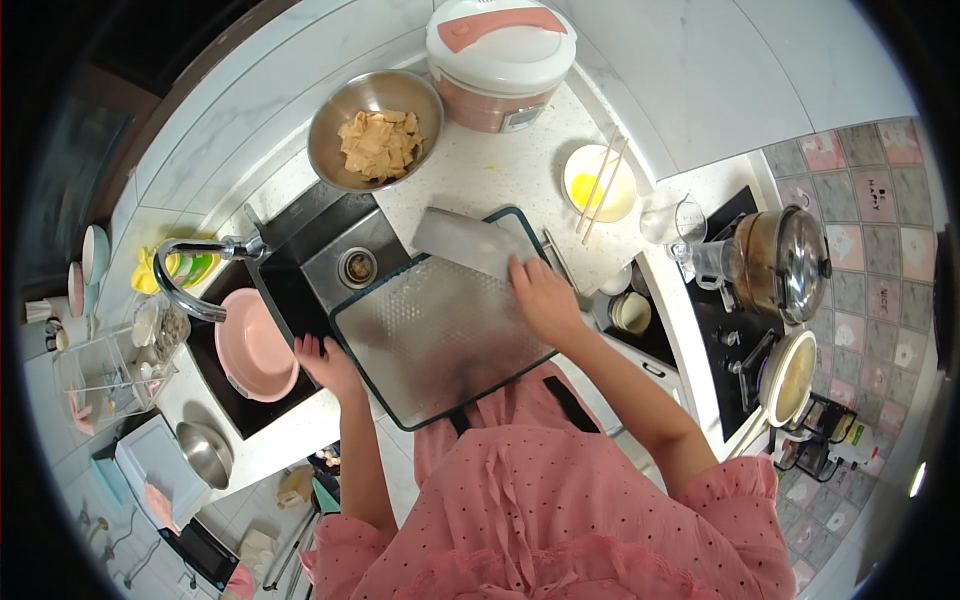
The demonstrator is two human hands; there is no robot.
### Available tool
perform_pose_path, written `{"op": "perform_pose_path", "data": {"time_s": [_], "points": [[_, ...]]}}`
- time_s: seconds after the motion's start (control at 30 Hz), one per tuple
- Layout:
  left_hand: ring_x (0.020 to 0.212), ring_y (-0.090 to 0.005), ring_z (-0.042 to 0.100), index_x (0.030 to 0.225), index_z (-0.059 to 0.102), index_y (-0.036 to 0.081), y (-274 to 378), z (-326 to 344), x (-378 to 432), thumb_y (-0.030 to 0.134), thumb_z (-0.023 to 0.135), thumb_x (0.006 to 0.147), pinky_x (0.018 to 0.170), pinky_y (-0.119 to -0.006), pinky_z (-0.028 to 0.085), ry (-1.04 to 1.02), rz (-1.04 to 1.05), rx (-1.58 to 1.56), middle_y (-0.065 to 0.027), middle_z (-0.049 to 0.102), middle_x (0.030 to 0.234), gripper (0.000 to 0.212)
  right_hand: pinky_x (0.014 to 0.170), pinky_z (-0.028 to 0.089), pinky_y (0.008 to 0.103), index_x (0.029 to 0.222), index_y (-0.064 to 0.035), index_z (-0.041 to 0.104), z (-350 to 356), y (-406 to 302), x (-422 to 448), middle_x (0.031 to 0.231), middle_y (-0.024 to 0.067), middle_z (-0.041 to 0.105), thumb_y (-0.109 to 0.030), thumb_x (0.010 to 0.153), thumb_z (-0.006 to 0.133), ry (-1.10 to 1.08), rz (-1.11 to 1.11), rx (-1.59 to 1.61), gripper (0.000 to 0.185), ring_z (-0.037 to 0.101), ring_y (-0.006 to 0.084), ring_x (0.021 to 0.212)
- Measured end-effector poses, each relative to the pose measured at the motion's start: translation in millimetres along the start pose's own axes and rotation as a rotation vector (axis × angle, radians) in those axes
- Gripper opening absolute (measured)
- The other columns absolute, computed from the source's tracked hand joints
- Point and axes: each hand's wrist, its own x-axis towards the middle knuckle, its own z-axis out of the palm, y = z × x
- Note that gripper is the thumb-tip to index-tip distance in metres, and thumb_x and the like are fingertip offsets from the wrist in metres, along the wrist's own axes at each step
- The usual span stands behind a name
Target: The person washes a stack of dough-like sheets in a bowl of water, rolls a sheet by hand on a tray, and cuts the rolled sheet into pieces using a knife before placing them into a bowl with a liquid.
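Note:
My right hand grips a cleaver, its handle hidden in my fingers. The broad steel cleaver blade reaches leftward across the far part of a metal cutting board with a dark green rim. The board's near part overlaps my pink dotted dress in this view; its surface has a dimpled pattern and nothing lies on it. My left hand is empty, fingers apart, by the sink's front edge, left of the board. A pink plastic basin sits in the sink just beyond those fingertips. Whether they touch it, I cannot tell.
Behind the board stand a steel bowl of sliced tan food and a rice cooker. Chopsticks rest across a bowl of yolk-yellow liquid. An open drawer holds bowls. Pots stand on the hob. A faucet arches over the sink.

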Motion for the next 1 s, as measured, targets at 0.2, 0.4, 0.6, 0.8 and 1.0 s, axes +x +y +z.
{"op": "perform_pose_path", "data": {"time_s": [0.2, 0.4, 0.6, 0.8, 1.0], "points": [[0.123, -0.0268, 0.047, 0.133, 0.038, -0.003, -18, -67, -26, -0.001, 0.050, 0.091, 0.100, -0.037, 0.042, -0.018, -0.066, 0.149, -0.0185, 0.047, 0.132, 0.044, 0.080, 0.045, 0.0366, 0.124, -0.0113, 0.054, 38, -2, 82, 0.098, 0.0094, 0.056, -0.010, 0.083, 0.055, 0.169, -0.279, -0.199, 0.041, 0.056, 0.0255, 0.097], [0.126, -0.0276, 0.047, 0.133, 0.043, 0.001, -36, -105, -47, 0.003, 0.050, 0.093, 0.102, -0.041, 0.038, -0.007, -0.121, 0.227, -0.0138, 0.047, 0.136, 0.040, 0.091, 0.040, 0.0389, 0.132, -0.0184, 0.052, 51, 19, 133, 0.113, 0.0120, 0.055, -0.010, 0.086, 0.052, 0.064, -0.265, -0.242, 0.047, 0.051, 0.0265, 0.109], [0.122, -0.0260, 0.050, 0.126, 0.049, 0.001, -47, -122, -63, 0.003, 0.051, 0.094, 0.097, -0.038, 0.044, -0.024, -0.096, 0.251, -0.0122, 0.049, 0.131, 0.033, 0.091, 0.044, 0.0394, 0.139, -0.0203, 0.044, 77, 25, 152, 0.117, 0.0154, 0.054, -0.009, 0.088, 0.050, 0.011, -0.279, -0.442, 0.053, 0.052, 0.0291, 0.112], [0.122, -0.0237, 0.049, 0.126, 0.048, -0.001, -48, -123, -67, 0.000, 0.050, 0.093, 0.099, -0.034, 0.042, -0.071, -0.083, 0.258, -0.0117, 0.052, 0.129, 0.033, 0.097, 0.042, 0.0422, 0.135, -0.0206, 0.047, 68, 29, 162, 0.122, 0.0148, 0.053, -0.013, 0.089, 0.052, 0.004, -0.185, -0.441, 0.046, 0.051, 0.0294, 0.114], [0.122, -0.0270, 0.050, 0.122, 0.053, 0.000, -63, -128, -68, 0.001, 0.050, 0.093, 0.096, -0.038, 0.046, -0.072, -0.118, 0.245, -0.0145, 0.046, 0.132, 0.029, 0.089, 0.043, 0.0439, 0.124, -0.0017, 0.051, -11, 51, 113, 0.112, 0.0197, 0.053, -0.012, 0.082, 0.063, 0.530, 0.405, -0.126, 0.045, 0.052, 0.0352, 0.104]]}}
